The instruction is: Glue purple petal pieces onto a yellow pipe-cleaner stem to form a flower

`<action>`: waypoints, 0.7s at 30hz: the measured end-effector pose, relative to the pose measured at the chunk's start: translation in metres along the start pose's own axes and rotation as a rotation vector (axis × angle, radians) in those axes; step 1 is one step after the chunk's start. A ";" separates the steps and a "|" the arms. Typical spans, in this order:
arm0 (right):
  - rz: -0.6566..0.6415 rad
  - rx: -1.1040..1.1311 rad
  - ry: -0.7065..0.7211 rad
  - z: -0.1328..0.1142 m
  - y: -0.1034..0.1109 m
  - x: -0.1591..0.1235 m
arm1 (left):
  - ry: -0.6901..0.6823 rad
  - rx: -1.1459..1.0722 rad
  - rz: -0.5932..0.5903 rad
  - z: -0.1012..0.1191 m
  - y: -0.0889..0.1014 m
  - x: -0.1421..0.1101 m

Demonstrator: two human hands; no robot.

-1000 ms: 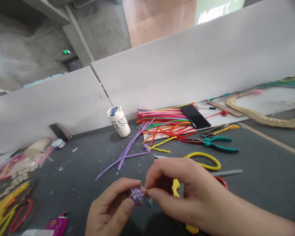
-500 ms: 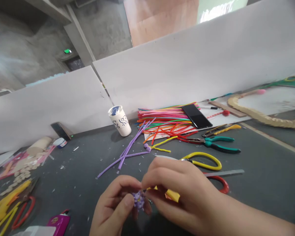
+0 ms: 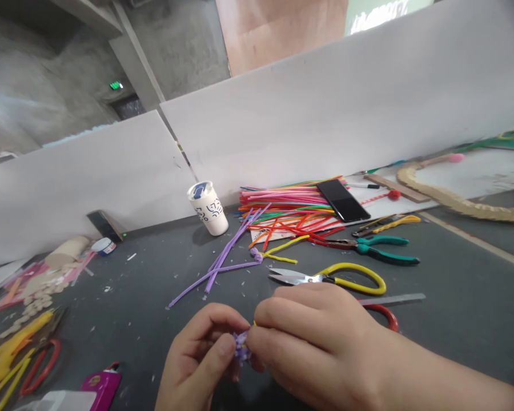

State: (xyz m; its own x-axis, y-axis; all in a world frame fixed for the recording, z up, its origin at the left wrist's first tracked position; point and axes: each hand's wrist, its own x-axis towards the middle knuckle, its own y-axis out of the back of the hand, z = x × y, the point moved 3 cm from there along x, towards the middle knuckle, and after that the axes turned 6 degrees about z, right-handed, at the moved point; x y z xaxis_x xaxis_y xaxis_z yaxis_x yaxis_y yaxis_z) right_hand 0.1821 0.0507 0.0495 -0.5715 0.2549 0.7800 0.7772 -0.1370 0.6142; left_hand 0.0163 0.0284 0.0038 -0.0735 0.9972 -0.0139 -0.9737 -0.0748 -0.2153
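Note:
My left hand pinches a small purple pipe-cleaner ball between thumb and fingers, low in the middle of the view. My right hand is closed right against the ball from the right, fingers curled over it; a sliver of yellow shows at its fingertips. Beyond the hands, loose purple pipe cleaners lie on the dark table. Yellow-handled scissors lie just past my right hand.
A stack of coloured pipe cleaners with a black phone on it lies by the white partition. A white cup, green-handled pliers, red-handled scissors, a metal ruler and a pink bottle are around.
My right hand has closed in over the purple ball, hiding the yellow piece it held. The yellow scissors' blades have come into view beyond it.

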 end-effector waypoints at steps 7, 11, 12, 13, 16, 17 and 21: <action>-0.043 0.024 0.009 0.001 -0.001 -0.003 | -0.013 0.046 0.016 0.000 0.000 -0.001; -0.059 0.031 0.001 -0.001 -0.001 -0.001 | -0.012 0.061 -0.055 0.000 0.002 0.001; -0.062 0.032 -0.001 -0.001 -0.001 -0.001 | -0.009 0.062 -0.062 0.000 0.003 0.001; -0.067 0.032 -0.001 -0.001 -0.001 -0.001 | -0.006 0.064 -0.068 0.000 0.003 0.001; -0.084 0.024 0.007 -0.002 0.000 -0.001 | -0.001 0.094 -0.067 -0.001 0.006 0.001; -0.089 0.019 0.008 -0.002 0.000 -0.001 | 0.001 0.106 -0.060 -0.002 0.007 0.001; -0.099 0.003 0.010 -0.002 0.000 0.000 | 0.011 0.112 -0.047 -0.001 0.005 0.000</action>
State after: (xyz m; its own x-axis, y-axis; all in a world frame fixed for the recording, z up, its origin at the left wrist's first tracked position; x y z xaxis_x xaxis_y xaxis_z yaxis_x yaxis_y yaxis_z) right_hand 0.1816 0.0491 0.0499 -0.6484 0.2578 0.7164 0.7174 -0.1082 0.6882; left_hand 0.0118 0.0285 0.0013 -0.0254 0.9995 -0.0172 -0.9940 -0.0271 -0.1057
